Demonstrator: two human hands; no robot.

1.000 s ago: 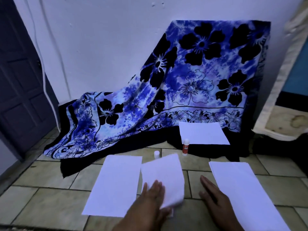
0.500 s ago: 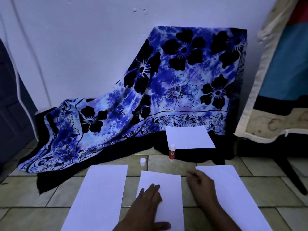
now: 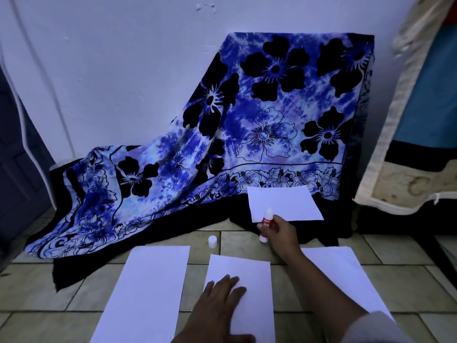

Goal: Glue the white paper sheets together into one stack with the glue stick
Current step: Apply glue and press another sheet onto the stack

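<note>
Just right of the frame's centre, the right hand (image 3: 278,231) had its grip closed round the glue stick (image 3: 267,221), fingers curled about the red-labelled barrel. The uncapped white tip pointed up and the base sat at or just above the tiled floor (image 3: 61,288); whether it was clear of the tiles I cannot tell. Its cap (image 3: 212,241) stood apart to the left. At lower centre the left hand (image 3: 220,303) lay flat on the middle sheet (image 3: 249,271), fingers straight, holding nothing. The left sheet (image 3: 148,288) and right sheet (image 3: 351,266) lay beside it, none overlapping, and a far sheet (image 3: 289,201) rested on the dark hem of the flowered cloth (image 3: 272,107) behind the stick. Nothing looked glued yet, I judged. The risks: the bare tip might smear the far sheet or cloth in passing; a hard stroke could wrinkle or drag the thin paper if the flat hand eased off
</note>
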